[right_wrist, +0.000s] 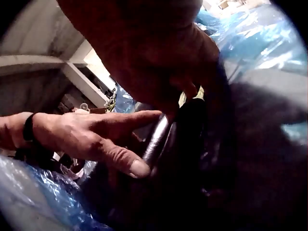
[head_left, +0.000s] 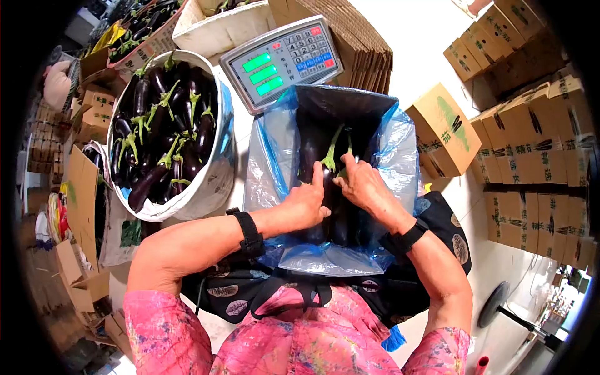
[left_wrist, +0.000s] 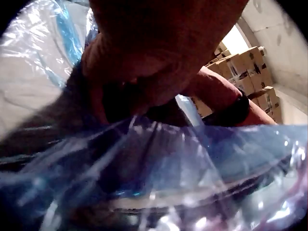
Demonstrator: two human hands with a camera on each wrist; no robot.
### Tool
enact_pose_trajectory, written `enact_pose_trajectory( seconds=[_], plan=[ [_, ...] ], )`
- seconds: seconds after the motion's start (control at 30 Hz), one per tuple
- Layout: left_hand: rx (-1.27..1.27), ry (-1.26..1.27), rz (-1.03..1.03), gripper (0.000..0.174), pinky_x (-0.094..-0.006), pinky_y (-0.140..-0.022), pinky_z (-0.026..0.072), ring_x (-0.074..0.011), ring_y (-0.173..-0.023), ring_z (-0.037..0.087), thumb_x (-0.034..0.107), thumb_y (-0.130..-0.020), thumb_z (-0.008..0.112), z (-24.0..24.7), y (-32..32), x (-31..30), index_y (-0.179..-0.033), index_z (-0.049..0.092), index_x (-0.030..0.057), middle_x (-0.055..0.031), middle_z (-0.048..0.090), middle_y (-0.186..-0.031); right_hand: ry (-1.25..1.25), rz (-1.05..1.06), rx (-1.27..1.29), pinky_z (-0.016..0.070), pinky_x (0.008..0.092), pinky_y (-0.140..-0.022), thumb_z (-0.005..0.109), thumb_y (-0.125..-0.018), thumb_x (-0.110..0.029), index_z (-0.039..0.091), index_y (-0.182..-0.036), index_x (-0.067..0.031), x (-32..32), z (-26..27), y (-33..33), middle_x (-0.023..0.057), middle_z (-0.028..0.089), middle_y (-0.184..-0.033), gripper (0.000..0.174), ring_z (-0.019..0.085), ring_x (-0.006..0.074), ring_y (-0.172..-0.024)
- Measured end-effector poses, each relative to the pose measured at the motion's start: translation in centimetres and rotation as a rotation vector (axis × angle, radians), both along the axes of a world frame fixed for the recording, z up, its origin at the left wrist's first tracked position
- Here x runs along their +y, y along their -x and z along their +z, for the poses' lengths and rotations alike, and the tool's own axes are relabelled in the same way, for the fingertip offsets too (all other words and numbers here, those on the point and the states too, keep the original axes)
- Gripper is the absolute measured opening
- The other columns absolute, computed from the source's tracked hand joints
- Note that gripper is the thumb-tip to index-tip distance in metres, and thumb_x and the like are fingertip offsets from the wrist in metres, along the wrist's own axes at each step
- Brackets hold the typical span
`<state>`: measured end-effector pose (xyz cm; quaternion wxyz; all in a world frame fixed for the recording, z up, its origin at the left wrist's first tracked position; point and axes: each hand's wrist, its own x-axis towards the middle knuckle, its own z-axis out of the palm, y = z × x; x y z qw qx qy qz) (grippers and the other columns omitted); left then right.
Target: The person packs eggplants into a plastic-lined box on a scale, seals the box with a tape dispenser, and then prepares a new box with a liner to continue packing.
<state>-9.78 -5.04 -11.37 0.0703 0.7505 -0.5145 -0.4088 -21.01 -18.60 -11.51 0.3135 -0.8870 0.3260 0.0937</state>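
A carton lined with a blue plastic bag (head_left: 269,156) stands before the person, with several dark eggplants (head_left: 337,219) lying inside, green stems toward the far end. The left hand (head_left: 305,203) is over the left part of the carton, its straight index finger touching an eggplant (right_wrist: 157,139) near its green cap, the thumb held apart. Close beside it, the right hand (head_left: 370,186) pinches another eggplant by its cap end between thumb and index finger. The left hand's other fingers are hidden in the right wrist view; in the left wrist view the bag covers the lower part.
A digital scale (head_left: 284,62) with lit green displays sits beyond the carton. To the left is a white tub (head_left: 215,175) heaped with eggplants. Flattened cardboard (head_left: 362,62) leans behind, and printed cartons (head_left: 525,137) are stacked at right, one carton (head_left: 444,131) nearer.
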Motion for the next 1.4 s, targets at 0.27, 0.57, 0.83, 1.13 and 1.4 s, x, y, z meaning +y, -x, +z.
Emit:
enact_pose_trajectory(
  seconds=[0.27, 0.57, 0.83, 1.13, 1.4],
  plan=[
    [-0.031, 0.158, -0.127, 0.061, -0.0523, -0.077, 0.0536, -0.0483, -0.085, 0.065, 0.027, -0.084, 0.071, 5.4, -3.7, 0.5, -0.130, 0.049, -0.0062, -0.0312, 0.066, -0.089, 0.305, 0.079, -0.125, 0.0531, 0.0492, -0.073, 0.069, -0.089, -0.026, 0.055, -0.126, -0.0066, -0.1, 5.7, 1.6, 0.0229, 0.066, -0.097, 0.044, 0.066, 0.0406, -0.085],
    [0.027, 0.406, 0.094, 0.040, -0.0323, -0.066, 0.0527, -0.0161, -0.070, 0.065, 0.023, -0.091, 0.067, 7.9, -10.3, 0.7, -0.122, 0.060, -0.0009, -0.0155, 0.070, -0.079, 0.082, -0.029, -0.272, 0.0546, 0.0380, -0.070, 0.069, -0.090, -0.023, 0.066, -0.111, -0.0003, -3.4, 6.8, 3.2, 0.0200, 0.070, -0.085, 0.031, 0.069, 0.0314, -0.076],
    [0.117, 0.529, 0.227, 0.036, -0.0332, -0.073, 0.0536, -0.0196, -0.078, 0.067, 0.019, -0.088, 0.069, 8.2, -9.9, 0.5, -0.119, 0.063, -0.0003, -0.0164, 0.071, -0.089, 0.317, -0.005, -0.349, 0.0520, 0.0483, -0.070, 0.069, -0.088, -0.019, 0.065, -0.106, -0.0054, -2.5, 6.6, 1.9, 0.0202, 0.064, -0.093, 0.023, 0.065, 0.0389, -0.081],
    [-0.291, 0.846, 0.270, 0.054, -0.0424, -0.098, 0.0452, -0.0367, -0.111, 0.057, 0.020, -0.079, 0.075, 3.3, -13.0, -0.3, -0.124, 0.055, -0.0026, -0.0209, 0.059, -0.116, 0.337, -0.200, -0.422, 0.0440, 0.0439, -0.100, 0.072, -0.083, -0.030, 0.052, -0.132, 0.0023, -9.6, 6.5, 2.3, 0.0232, 0.058, -0.121, 0.061, 0.056, 0.0370, -0.115],
    [-0.274, 0.759, 0.312, 0.063, -0.0454, -0.099, 0.0419, -0.0395, -0.112, 0.052, 0.019, -0.077, 0.075, 2.4, -11.5, -0.7, -0.131, 0.050, -0.0028, -0.0219, 0.056, -0.120, 0.089, -0.268, -0.398, 0.0419, 0.0430, -0.106, 0.077, -0.076, -0.035, 0.049, -0.138, 0.0000, -10.8, 4.9, 2.2, 0.0228, 0.055, -0.133, 0.076, 0.053, 0.0350, -0.125]
  ],
)
